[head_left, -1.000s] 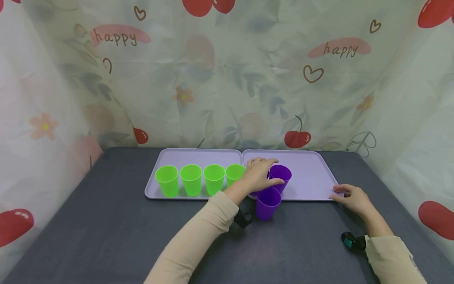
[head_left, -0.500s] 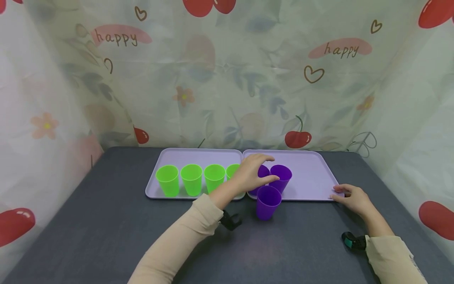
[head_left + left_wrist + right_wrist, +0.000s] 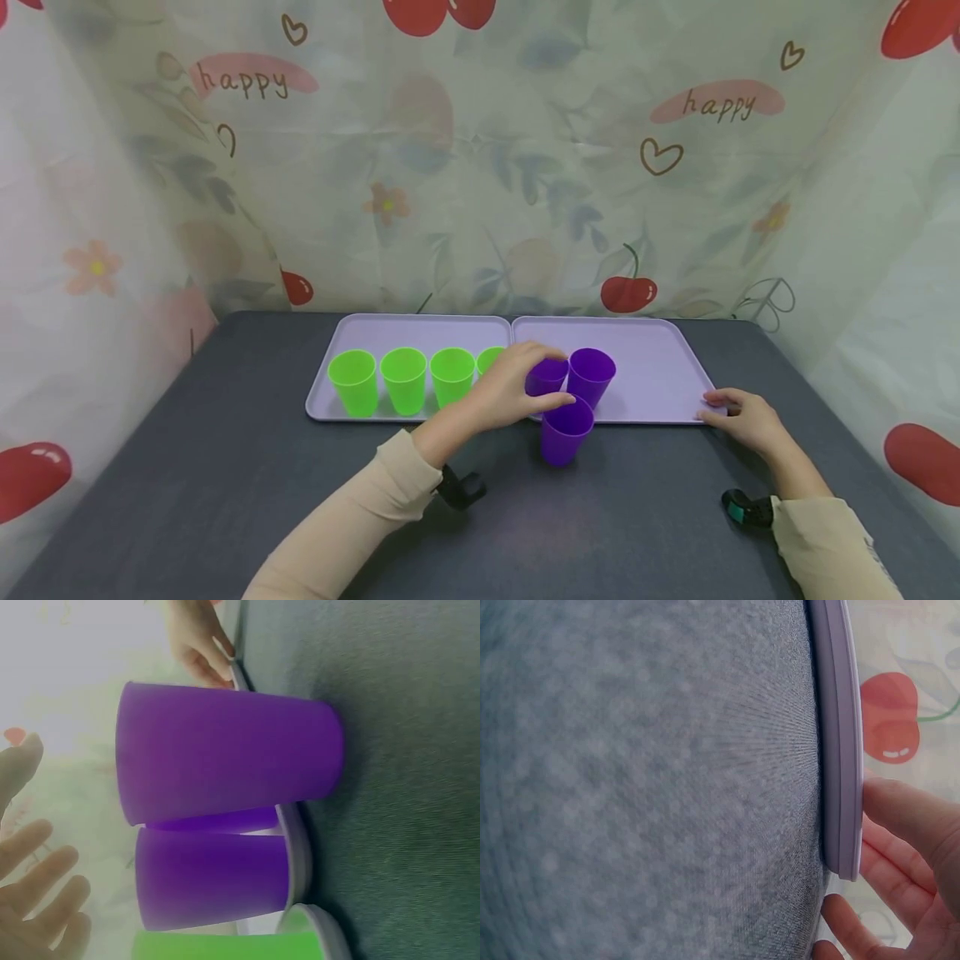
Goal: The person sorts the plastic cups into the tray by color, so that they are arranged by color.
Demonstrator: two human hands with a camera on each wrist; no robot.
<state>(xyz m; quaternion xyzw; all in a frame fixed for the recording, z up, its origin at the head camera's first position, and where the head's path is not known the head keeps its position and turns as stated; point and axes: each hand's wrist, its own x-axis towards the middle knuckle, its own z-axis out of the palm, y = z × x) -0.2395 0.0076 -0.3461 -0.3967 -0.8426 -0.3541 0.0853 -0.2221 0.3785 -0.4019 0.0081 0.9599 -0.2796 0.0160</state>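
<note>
My left hand [image 3: 510, 387] hovers behind and left of the front purple cup [image 3: 566, 437], its fingers spread and holding nothing. That cup stands upright on the dark table, just before the right lilac tray [image 3: 652, 367]. On the tray's left part stand two more upright purple cups, one [image 3: 546, 379] partly behind my fingers and another [image 3: 592, 371] to its right. In the left wrist view, a gap separates the hand [image 3: 41, 900] from the nearest purple cup [image 3: 225, 750]. My right hand [image 3: 746, 423] grips the tray's front right corner; the right wrist view has its thumb at the rim [image 3: 847, 750].
A second lilac tray [image 3: 420, 327] adjoins on the left, carrying a row of several green cups [image 3: 356, 387]; the rightmost is partly hidden by my left hand. The dark table [image 3: 615, 525] extends in front. A patterned cloth [image 3: 480, 167] hangs behind and at both sides.
My left hand has drawn back to the left and toward me from above the purple cups, uncovering more of the left one. The right hand and the cups have stayed put.
</note>
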